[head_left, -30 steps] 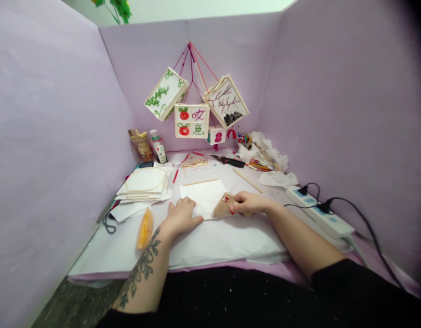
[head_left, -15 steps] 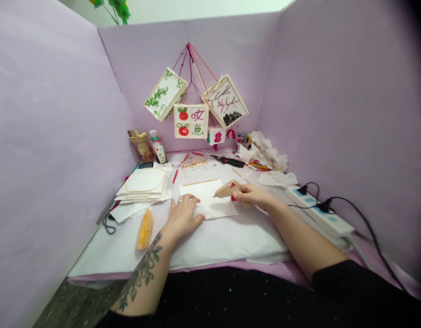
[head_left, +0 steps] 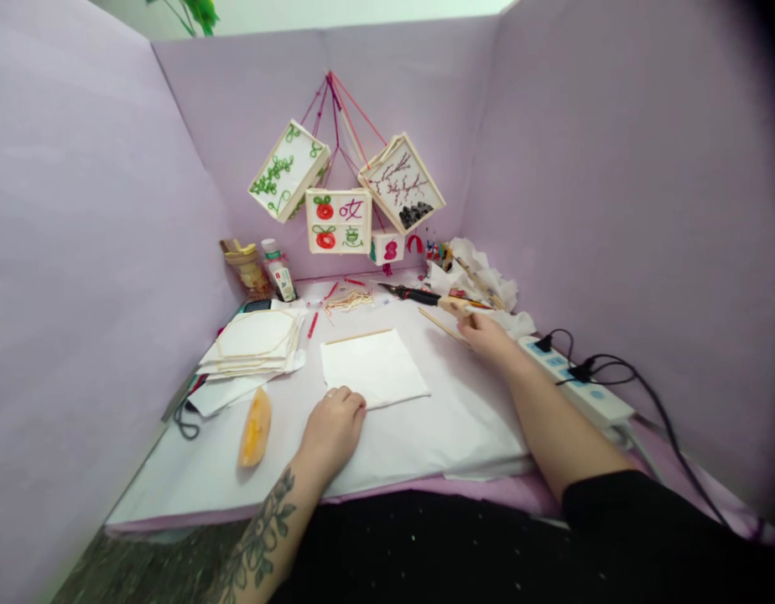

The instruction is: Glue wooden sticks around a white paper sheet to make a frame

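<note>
A white sheet of paper (head_left: 378, 365) lies flat on the covered table, with a thin wooden stick (head_left: 359, 336) along its far edge. My left hand (head_left: 334, 424) has its fingers curled over the sheet's near left corner; the thumb is mostly hidden. To the right, beyond the paper, my right hand (head_left: 488, 338) is closed round a tan glue gun (head_left: 454, 304), which is partly covered by the fingers. Beside that hand another thin stick (head_left: 443, 324) lies on the table. Black-handled pliers (head_left: 418, 295) rest just behind the glue gun.
A stack of stick-framed paper panels (head_left: 255, 340) and an orange boat-shaped piece (head_left: 255, 428) lie left. Bottle (head_left: 279, 273) and jar (head_left: 249, 270) stand behind. A power strip (head_left: 579, 382) with cords is at right. Decorated panels (head_left: 339, 221) hang over the back.
My right hand has carried the glue gun away from the paper, up and to the right. My left hand has drawn back to the paper's near corner, its fingers now curled.
</note>
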Demonstrator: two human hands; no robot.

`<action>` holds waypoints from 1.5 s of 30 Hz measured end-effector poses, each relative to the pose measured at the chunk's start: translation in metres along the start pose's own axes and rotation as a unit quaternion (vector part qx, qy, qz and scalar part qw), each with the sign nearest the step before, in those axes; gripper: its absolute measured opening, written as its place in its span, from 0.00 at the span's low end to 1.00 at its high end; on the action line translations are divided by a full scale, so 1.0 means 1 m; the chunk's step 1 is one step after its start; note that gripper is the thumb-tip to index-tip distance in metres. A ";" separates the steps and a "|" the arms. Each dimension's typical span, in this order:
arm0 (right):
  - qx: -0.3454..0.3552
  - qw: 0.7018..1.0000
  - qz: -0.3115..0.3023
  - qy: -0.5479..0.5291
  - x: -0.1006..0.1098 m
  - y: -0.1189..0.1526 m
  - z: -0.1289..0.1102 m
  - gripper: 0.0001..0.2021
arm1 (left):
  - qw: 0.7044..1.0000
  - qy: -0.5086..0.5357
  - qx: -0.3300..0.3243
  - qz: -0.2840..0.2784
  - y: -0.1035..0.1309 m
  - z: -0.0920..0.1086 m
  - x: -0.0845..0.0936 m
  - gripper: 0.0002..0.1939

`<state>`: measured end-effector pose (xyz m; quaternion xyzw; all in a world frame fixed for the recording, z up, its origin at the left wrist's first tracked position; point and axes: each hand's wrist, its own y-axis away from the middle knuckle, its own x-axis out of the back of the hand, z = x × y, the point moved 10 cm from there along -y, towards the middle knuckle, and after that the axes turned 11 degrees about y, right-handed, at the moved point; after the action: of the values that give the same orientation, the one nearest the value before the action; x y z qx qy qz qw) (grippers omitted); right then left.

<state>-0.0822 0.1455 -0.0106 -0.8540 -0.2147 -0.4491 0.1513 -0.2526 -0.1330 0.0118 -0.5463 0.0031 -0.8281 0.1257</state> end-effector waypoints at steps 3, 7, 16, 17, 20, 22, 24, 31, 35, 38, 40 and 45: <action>-0.029 0.983 0.001 0.180 -0.009 0.000 0.008 0.33 | 1.000 0.017 0.006 0.001 0.001 -0.003 0.001 0.11; -0.067 0.963 -0.026 0.259 -0.018 0.004 0.012 0.34 | 0.999 0.036 0.007 -0.001 0.002 -0.006 0.001 0.11; 0.472 0.881 -0.007 0.023 -0.046 0.117 -0.159 0.14 | 0.999 0.047 0.016 0.017 0.006 -0.007 0.003 0.14; 0.505 0.863 -0.008 0.013 -0.052 0.131 -0.169 0.14 | 0.999 0.043 0.016 0.017 0.007 -0.006 0.003 0.14; 0.534 0.844 0.016 0.032 -0.063 0.147 -0.180 0.14 | 0.999 0.035 0.019 0.013 0.009 -0.006 0.004 0.15; 0.539 0.840 0.021 0.054 -0.066 0.149 -0.180 0.14 | 0.999 0.036 0.025 0.011 0.009 -0.007 0.003 0.15; 0.545 0.835 0.020 0.074 -0.068 0.149 -0.180 0.14 | 0.999 0.039 0.026 0.009 0.008 -0.007 0.003 0.14; 0.549 0.829 -0.005 0.108 -0.078 0.150 -0.181 0.15 | 0.998 0.055 0.018 0.016 0.008 -0.008 0.005 0.15; 0.530 0.845 -0.029 0.067 -0.082 0.144 -0.181 0.15 | 0.998 0.047 0.011 0.029 0.008 -0.008 0.004 0.14; 0.516 0.855 -0.042 0.033 -0.086 0.139 -0.180 0.16 | 0.998 0.037 -0.017 0.052 0.009 -0.002 0.004 0.14; 0.508 0.859 -0.049 0.021 -0.089 0.135 -0.180 0.17 | 0.997 0.036 -0.044 0.058 0.010 0.004 0.002 0.14; 0.482 0.873 -0.070 -0.025 -0.088 0.128 -0.176 0.16 | 0.997 0.028 -0.054 0.044 0.009 0.008 -0.003 0.13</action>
<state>-0.1854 -0.0644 0.0048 -0.6689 -0.4673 -0.2778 0.5070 -0.2423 -0.1401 0.0106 -0.5282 0.0754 -0.8353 0.1324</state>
